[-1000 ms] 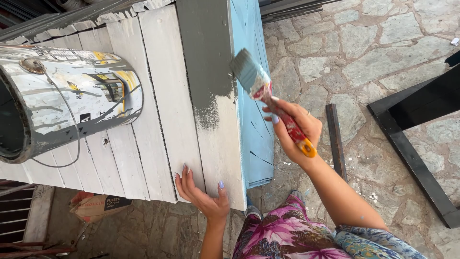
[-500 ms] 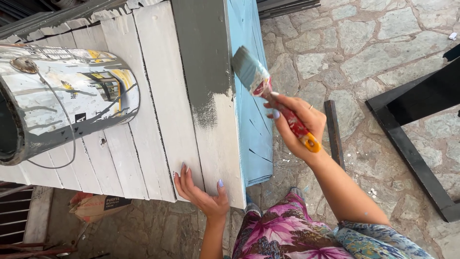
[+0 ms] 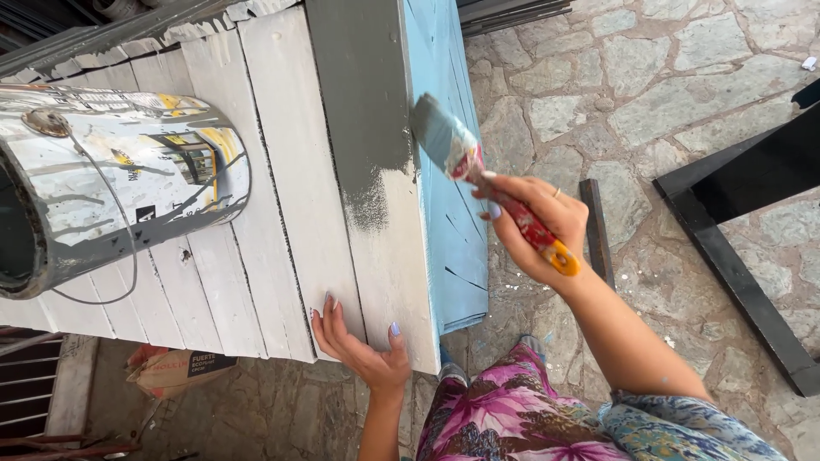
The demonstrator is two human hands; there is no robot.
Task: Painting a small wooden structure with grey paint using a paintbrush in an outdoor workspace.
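We grip the paintbrush [image 3: 465, 162] in our right hand [image 3: 534, 226], bristles at the plank's [image 3: 384, 222] half-grey edge. Our left hand [image 3: 363, 346] lies flat, fingers spread, steadying the white board's near end. The paint can [image 3: 120, 183] sits alongside within reach.

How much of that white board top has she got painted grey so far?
Done: the far part of one plank is grey. In hand: the right hand holds the paintbrush at that plank's edge, while the left hand rests on the near end. Left: that plank's near stretch and the other white planks beside the paint can.
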